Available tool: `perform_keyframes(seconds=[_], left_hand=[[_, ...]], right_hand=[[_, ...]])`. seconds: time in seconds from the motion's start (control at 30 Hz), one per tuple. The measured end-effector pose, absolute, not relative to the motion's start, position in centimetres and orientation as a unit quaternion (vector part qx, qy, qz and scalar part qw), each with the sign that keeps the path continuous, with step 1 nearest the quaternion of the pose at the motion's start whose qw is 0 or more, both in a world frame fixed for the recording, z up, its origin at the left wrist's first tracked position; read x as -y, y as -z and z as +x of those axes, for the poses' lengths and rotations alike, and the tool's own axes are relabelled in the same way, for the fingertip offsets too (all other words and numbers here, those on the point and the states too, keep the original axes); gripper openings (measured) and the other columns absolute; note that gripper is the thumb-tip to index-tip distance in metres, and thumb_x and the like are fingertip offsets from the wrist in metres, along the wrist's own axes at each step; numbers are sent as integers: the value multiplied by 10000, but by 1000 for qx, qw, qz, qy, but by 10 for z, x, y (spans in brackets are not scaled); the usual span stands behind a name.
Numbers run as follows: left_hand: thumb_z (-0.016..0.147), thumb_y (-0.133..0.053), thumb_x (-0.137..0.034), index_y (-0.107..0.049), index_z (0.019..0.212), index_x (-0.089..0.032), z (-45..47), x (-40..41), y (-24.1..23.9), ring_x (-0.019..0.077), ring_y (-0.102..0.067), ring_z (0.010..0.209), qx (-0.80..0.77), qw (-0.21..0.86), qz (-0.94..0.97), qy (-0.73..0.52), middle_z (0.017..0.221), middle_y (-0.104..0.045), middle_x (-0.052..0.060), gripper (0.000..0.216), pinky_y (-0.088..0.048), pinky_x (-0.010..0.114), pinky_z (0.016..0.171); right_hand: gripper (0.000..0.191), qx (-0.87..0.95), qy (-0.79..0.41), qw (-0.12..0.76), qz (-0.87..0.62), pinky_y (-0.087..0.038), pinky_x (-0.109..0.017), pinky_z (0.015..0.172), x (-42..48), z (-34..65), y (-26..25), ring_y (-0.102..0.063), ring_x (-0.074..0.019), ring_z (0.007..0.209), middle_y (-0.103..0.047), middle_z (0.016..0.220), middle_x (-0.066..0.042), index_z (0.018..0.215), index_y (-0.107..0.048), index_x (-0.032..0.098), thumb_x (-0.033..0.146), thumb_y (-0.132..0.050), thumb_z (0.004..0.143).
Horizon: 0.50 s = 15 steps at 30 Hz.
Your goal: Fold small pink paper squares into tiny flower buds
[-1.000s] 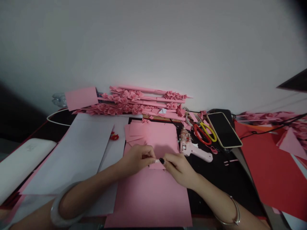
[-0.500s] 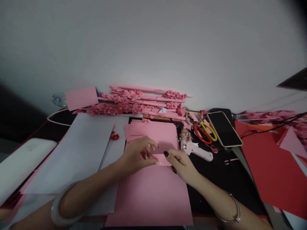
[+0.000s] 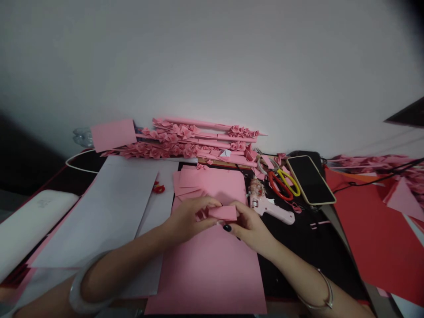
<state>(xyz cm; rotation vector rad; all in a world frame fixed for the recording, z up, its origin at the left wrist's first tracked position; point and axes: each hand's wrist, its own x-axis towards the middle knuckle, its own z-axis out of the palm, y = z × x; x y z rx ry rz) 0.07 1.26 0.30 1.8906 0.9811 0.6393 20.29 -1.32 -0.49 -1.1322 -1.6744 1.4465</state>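
Note:
Both hands meet over the middle of the desk on a small folded pink paper piece. My left hand pinches its left end with curled fingers. Gripping its right end is my right hand, which has dark nails. The piece is lifted slightly above a large pink sheet lying on the desk. A stack of small pink squares lies just behind the hands.
A pink glue gun, red and yellow scissors and a phone lie to the right. Pink paper flower stems line the wall. White sheets are at left, red paper at right.
The hands turned and lifted the small pink piece; it now shows as a narrow folded strip between them, held slightly higher than before.

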Motion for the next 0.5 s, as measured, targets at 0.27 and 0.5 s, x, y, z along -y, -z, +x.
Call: perform_keyframes(seconds=[0.27, 0.5], left_hand=[[893, -458, -343, -621, 961, -161, 0, -14, -7, 124, -569, 689, -408, 513, 706, -270, 781, -619, 7, 253, -432, 218, 634], [896, -405, -303, -484, 634, -161, 2, -15, -5, 108, -527, 617, -437, 512, 687, -273, 611, -473, -34, 308, -440, 213, 615]], right_hand=[[209, 614, -564, 317, -452, -354, -190, 415, 11, 198, 2, -440, -78, 453, -540, 609, 21, 822, -534, 162, 366, -531, 867], [250, 603, -536, 347, -478, -325, -187, 392, 9, 199, 5, -426, -67, 395, -524, 548, 38, 697, -472, 178, 331, -475, 894]])
